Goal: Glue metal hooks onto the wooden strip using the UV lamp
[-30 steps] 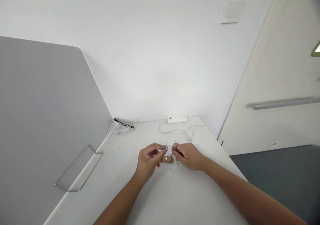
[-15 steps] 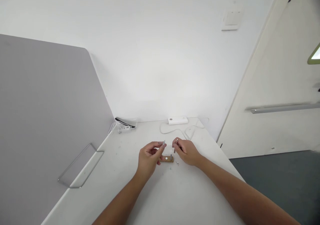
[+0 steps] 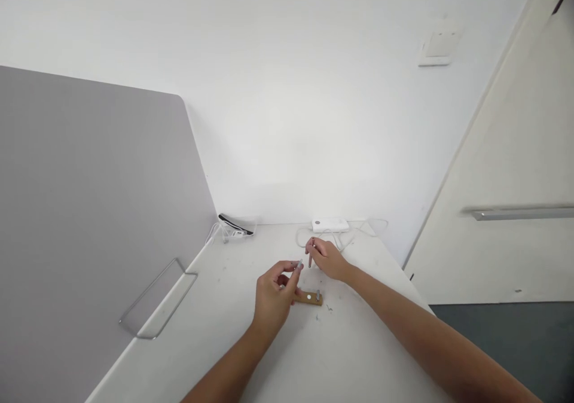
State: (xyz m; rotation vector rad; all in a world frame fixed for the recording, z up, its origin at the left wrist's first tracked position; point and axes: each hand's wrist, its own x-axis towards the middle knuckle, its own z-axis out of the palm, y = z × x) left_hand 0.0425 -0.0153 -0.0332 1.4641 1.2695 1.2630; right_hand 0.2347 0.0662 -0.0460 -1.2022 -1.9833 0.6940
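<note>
My left hand (image 3: 272, 292) is closed, with a small pale grey rod-like piece (image 3: 300, 263) pinched between thumb and forefinger. Its lower fingers reach the end of a brown wooden strip (image 3: 302, 298), which has a white round spot and a short grey upright peg (image 3: 318, 295) near its right end. Farther back and to the right, my right hand (image 3: 330, 260) has its fingers closed around a thin short rod (image 3: 309, 262) that points down. What kind of rod it is cannot be made out.
Dark crumbs (image 3: 329, 308) lie on the white table (image 3: 287, 361) beside the strip. Against the wall are a white power strip (image 3: 330, 225) with cables and a clear tray (image 3: 237, 226) holding a black item. A grey panel (image 3: 98, 223) with a wire handle (image 3: 161, 307) borders the left.
My right hand has moved up and away from the wooden strip, still with the thin rod. My left hand keeps its pinch on the grey piece. The whole view has shifted slightly.
</note>
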